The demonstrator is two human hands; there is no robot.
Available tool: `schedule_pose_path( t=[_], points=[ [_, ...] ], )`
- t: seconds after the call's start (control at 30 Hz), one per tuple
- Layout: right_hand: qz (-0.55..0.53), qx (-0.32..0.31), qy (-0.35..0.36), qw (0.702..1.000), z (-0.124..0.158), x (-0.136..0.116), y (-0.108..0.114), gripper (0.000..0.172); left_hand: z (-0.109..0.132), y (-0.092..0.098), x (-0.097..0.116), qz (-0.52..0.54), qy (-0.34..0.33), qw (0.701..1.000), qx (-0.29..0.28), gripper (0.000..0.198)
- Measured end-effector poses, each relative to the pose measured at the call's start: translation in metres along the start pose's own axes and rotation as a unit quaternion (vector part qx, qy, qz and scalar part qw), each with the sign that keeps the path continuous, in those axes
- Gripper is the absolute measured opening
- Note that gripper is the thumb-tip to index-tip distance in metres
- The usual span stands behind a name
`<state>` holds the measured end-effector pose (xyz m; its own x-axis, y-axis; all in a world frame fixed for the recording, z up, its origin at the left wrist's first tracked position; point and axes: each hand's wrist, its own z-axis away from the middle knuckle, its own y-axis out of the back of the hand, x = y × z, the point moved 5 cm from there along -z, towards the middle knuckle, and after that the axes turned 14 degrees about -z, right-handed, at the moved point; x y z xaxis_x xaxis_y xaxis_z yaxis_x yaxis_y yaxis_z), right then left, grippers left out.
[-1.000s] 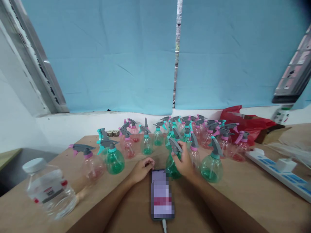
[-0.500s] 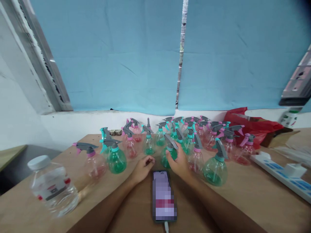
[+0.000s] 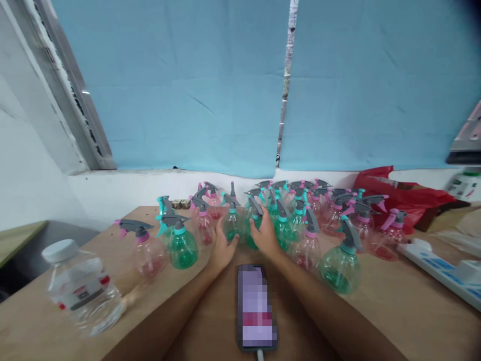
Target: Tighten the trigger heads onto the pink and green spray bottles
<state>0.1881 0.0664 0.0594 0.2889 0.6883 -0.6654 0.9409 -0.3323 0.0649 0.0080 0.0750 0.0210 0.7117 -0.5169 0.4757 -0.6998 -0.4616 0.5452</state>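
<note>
Wooden tabletop (image 3: 391,301), green spray bottle (image 3: 249,234) between right thumb (image 3: 255,231) and fingers (image 3: 265,216)

Your right hand (image 3: 264,233) partly hides a green bottle (image 3: 248,238); nearer you, the phone screen (image 3: 257,303) is pixelated; rightward, a power strip (image 3: 436,263) is cut off.

Two hands (image 3: 223,246), one phone (image 3: 257,308), one cable (image 3: 260,356), one water bottle (image 3: 80,291), one power strip (image 3: 432,262), one red bag (image 3: 406,200), one bench (image 3: 394,316) and two blue sheets (image 3: 161,100). The spray bottles (image 3: 184,249) number well over a dozen, green and pink; overlap at the back hides the exact count.
</note>
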Motion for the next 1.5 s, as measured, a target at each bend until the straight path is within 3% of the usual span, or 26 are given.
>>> schedule_pose_path(
  t=[0.13,0.37,0.6,0.77,0.97,1.13,1.27,1.4,1.5],
  points=[
    [-0.007,0.01,0.028,1.0,0.0,-0.01,0.004,0.065,-0.009,-0.011,0.0,-0.009,-0.014,1.0,-0.001,0.082],
    [0.005,0.016,0.105,0.994,0.013,-0.052,0.012,0.068,-0.014,-0.017,-0.001,0.005,-0.026,1.0,0.0,0.082],
    [0.034,-0.1,0.234,0.967,0.044,-0.07,0.013,0.063,0.003,0.0,0.013,-0.015,-0.044,0.999,0.009,0.071],
    [0.002,-0.099,0.187,0.977,0.049,-0.071,0.01,0.055,0.025,0.027,0.035,-0.029,-0.031,0.999,-0.007,0.071],
    [-0.093,-0.014,0.08,0.992,0.02,-0.092,0.015,0.054,0.032,0.04,0.066,-0.064,-0.148,0.985,-0.061,0.072],
    [-0.153,-0.084,0.012,0.985,0.002,-0.102,0.018,0.029,0.031,0.042,0.08,-0.033,-0.213,0.966,-0.139,0.08],
    [-0.151,-0.112,-0.031,0.982,0.008,-0.09,0.026,0.025,0.026,0.046,0.068,0.0,-0.164,0.976,-0.145,0.063],
    [-0.126,-0.076,-0.061,0.987,0.016,-0.07,0.042,0.025,0.016,0.037,0.035,0.061,-0.034,0.987,-0.144,0.035],
    [-0.119,-0.071,-0.066,0.988,0.018,-0.056,0.047,0.023,0.012,0.022,0.014,0.116,0.049,0.977,-0.17,0.033]
  ],
)
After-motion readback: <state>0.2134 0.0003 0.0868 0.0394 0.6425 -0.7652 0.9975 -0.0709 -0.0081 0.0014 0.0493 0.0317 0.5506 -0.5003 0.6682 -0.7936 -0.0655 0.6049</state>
